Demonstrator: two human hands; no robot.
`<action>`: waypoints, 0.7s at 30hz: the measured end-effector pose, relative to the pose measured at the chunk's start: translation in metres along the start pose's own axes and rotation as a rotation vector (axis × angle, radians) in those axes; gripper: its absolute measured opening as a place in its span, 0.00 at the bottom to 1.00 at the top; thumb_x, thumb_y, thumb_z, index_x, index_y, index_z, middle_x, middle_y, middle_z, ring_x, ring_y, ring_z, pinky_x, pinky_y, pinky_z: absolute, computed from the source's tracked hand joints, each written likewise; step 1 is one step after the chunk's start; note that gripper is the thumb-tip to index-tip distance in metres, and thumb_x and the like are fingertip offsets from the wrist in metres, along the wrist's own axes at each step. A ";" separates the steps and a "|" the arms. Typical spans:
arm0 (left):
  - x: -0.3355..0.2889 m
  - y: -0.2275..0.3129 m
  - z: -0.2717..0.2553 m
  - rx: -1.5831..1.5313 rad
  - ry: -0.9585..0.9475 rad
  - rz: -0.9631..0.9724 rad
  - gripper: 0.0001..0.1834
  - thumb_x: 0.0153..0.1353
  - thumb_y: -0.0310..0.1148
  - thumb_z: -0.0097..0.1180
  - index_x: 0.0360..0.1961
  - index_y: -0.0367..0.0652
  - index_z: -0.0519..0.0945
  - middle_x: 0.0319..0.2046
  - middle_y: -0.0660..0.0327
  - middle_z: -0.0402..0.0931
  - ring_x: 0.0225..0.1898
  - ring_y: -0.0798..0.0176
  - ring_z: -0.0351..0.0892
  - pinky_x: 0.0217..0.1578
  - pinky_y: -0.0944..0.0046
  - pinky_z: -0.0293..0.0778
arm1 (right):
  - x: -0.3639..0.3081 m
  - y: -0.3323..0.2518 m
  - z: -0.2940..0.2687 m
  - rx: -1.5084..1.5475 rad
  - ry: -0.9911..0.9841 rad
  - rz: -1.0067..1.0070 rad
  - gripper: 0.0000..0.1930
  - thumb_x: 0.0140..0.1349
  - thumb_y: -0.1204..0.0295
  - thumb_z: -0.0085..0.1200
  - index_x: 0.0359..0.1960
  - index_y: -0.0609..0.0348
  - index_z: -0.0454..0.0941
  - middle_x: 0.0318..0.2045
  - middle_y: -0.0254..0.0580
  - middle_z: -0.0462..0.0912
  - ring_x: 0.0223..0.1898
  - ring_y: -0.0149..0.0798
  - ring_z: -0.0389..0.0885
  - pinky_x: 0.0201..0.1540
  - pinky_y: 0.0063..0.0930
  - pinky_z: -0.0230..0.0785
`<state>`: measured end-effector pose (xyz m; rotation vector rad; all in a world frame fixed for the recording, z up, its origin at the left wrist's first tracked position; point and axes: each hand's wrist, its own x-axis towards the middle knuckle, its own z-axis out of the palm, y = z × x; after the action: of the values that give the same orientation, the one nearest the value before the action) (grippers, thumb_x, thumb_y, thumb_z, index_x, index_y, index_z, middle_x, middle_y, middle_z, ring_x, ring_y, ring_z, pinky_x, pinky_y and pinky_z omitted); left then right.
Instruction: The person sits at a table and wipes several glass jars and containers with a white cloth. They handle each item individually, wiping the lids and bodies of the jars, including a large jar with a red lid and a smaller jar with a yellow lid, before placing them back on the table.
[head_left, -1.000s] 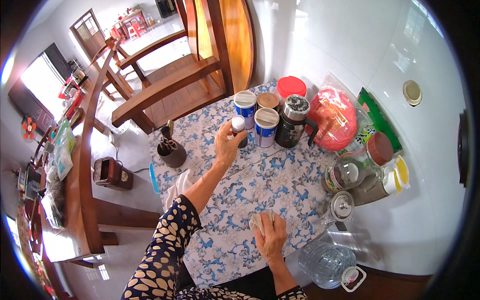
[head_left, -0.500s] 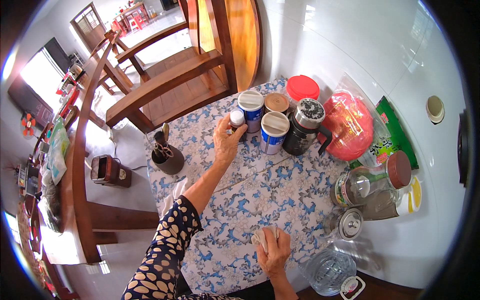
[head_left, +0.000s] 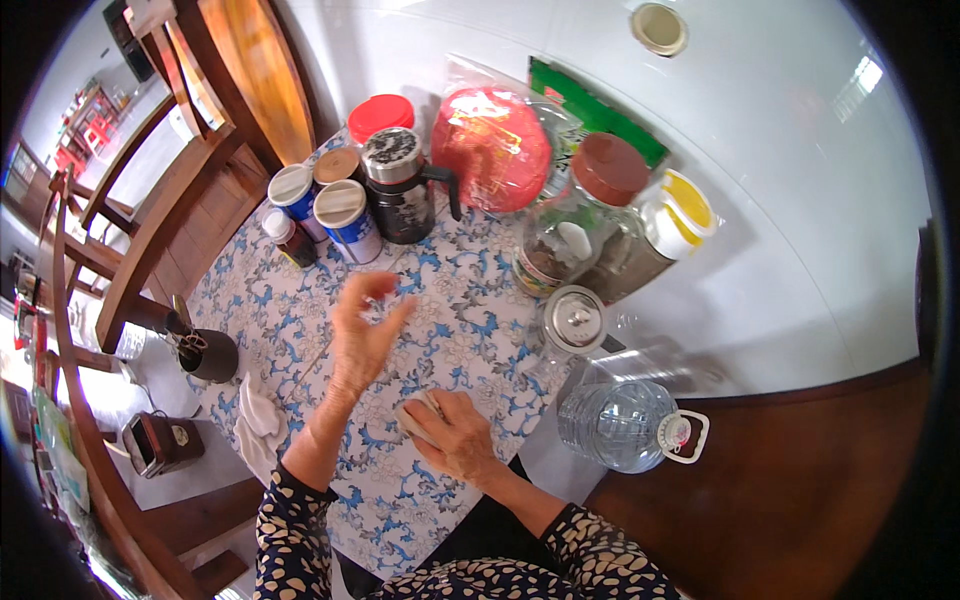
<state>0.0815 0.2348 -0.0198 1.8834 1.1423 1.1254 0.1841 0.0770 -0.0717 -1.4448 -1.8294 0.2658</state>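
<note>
My left hand [head_left: 366,335] hovers over the middle of the table with thumb and fingers curved apart, holding nothing. Lower and to its right, my right hand [head_left: 458,440] presses a bunched pale cloth [head_left: 418,416] against the flowered tablecloth [head_left: 375,490]. At the far left of the table, a small dark bottle with a white cap [head_left: 290,240] stands beside two blue-and-white canisters [head_left: 349,232]. Next to these are a brown-lidded container [head_left: 338,167], a red-lidded tub [head_left: 381,117] and a black flask with a handle [head_left: 402,195].
Along the wall stand a red bundle in clear plastic [head_left: 490,150], a green packet [head_left: 600,110], a brown-lidded jar [head_left: 560,235], a yellow-topped container [head_left: 685,215] and a metal-lidded glass jar [head_left: 574,320]. A water jug [head_left: 618,425] sits right. Left are a dark utensil pot [head_left: 212,357] and white cloth [head_left: 258,418].
My left hand has let go of the small bottle and come back toward the table's middle, fingers apart. My right hand still holds the cloth. The view has swung to the right.
</note>
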 end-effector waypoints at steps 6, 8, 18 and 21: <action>-0.036 0.057 0.073 -0.011 -0.445 0.080 0.21 0.47 0.43 0.69 0.35 0.37 0.80 0.32 0.54 0.76 0.34 0.58 0.77 0.36 0.60 0.74 | -0.025 0.014 0.029 -0.120 -0.069 -0.077 0.23 0.48 0.67 0.59 0.49 0.49 0.71 0.40 0.40 0.71 0.38 0.42 0.72 0.41 0.35 0.68; -0.049 0.061 0.094 0.020 -0.406 0.011 0.22 0.48 0.45 0.67 0.31 0.35 0.79 0.30 0.54 0.75 0.31 0.57 0.76 0.33 0.60 0.73 | -0.019 0.009 0.029 -0.179 -0.066 -0.115 0.18 0.50 0.67 0.56 0.44 0.48 0.72 0.39 0.34 0.70 0.37 0.39 0.72 0.42 0.32 0.67; -0.060 0.072 0.119 -0.288 -0.443 -0.383 0.20 0.58 0.46 0.60 0.25 0.39 0.71 0.19 0.66 0.67 0.24 0.73 0.62 0.22 0.69 0.60 | -0.010 -0.002 0.005 -0.144 -0.001 -0.104 0.10 0.56 0.63 0.49 0.39 0.46 0.69 0.35 0.32 0.68 0.46 0.34 0.66 0.44 0.34 0.64; -0.067 0.054 0.109 -0.345 -0.299 -0.295 0.19 0.60 0.46 0.58 0.28 0.41 0.69 0.20 0.70 0.63 0.24 0.73 0.59 0.24 0.70 0.60 | -0.009 -0.001 0.007 -0.161 -0.146 -0.102 0.13 0.55 0.63 0.50 0.42 0.48 0.71 0.36 0.34 0.69 0.43 0.37 0.69 0.42 0.36 0.66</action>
<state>0.1816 0.1413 -0.0413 1.4983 0.9485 0.7865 0.1793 0.0701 -0.0794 -1.4681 -2.0766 0.1799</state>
